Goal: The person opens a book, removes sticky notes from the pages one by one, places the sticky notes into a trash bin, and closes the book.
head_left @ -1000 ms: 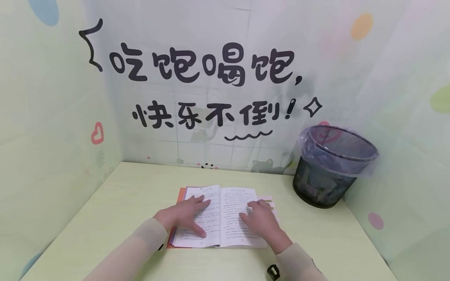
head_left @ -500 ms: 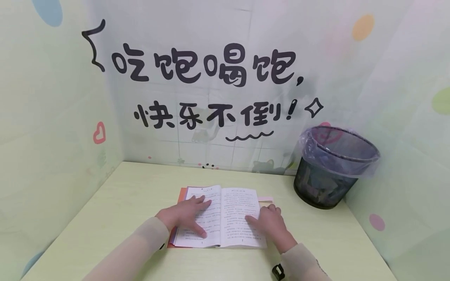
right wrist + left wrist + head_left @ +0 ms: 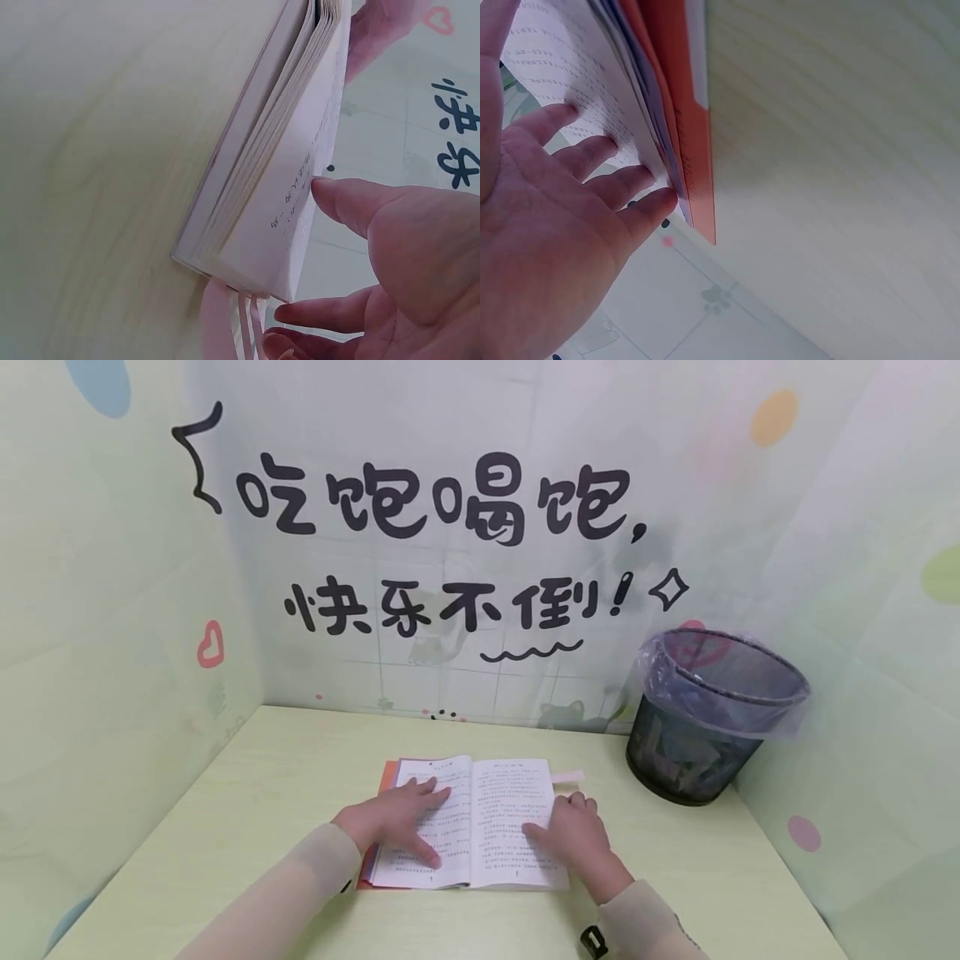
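- Left hand (image 3: 397, 820): palm down with fingers spread, resting on the left page of the open, white-paged paper book.
- Right hand (image 3: 579, 837): thumb touching the right page, fingers bent beside the book's outer edge; whether they pinch a leaf, I cannot tell.
- Open, white-paged paper book (image 3: 495, 843): between and under the hands, its orange cover (image 3: 696, 161) showing past the left page.
- Flat pale-pink strip (image 3: 568, 777): projects from the book's right edge.
- Black cylindrical bin with purple plastic liner (image 3: 693, 760): beyond the book, to its right.
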{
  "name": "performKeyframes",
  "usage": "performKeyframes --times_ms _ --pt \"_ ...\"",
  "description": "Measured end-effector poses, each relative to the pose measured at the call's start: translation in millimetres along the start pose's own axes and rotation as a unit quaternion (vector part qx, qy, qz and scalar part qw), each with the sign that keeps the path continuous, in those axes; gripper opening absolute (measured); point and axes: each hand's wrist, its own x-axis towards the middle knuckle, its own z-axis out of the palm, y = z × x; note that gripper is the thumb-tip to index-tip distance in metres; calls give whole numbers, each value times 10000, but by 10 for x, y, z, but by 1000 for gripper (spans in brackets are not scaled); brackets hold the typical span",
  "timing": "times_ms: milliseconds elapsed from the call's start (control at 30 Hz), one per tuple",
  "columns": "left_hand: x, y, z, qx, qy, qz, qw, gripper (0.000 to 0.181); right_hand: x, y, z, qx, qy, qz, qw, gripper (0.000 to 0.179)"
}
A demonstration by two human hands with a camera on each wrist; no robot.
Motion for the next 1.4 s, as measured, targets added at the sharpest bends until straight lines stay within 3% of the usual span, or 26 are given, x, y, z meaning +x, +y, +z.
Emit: performKeyframes --times_ms 367,700,967,1067,1233,1333,1400 --pt "5 11 -12 42 29 28 10000 116 9 -22 -17 -26 -52 -198 9998 84" --pt "6 -7 -15 36 -29 35 10000 119 -68 -80 -234 862 149 -678 9939 65" --pt "-11 -51 3 -107 10 113 9999 119 -56 -152 -301 2136 68 -1173 9698 43" --pt "-21 -61 8 -147 42 134 9998 119 -69 -166 -288 2534 -42 -1340 9580 50" --pt "-37 -54 5 -179 92 182 9996 118 -51 -188 -251 3513 -647 -1213 9261 63" --pt "-49 -48 -7 -240 106 195 9995 118 -36 -185 -184 3584 -836 -1447 9185 52" --pt "-55 -47 -13 -259 139 230 9993 118 -36 -180 -110 3343 -843 -1729 9226 37"
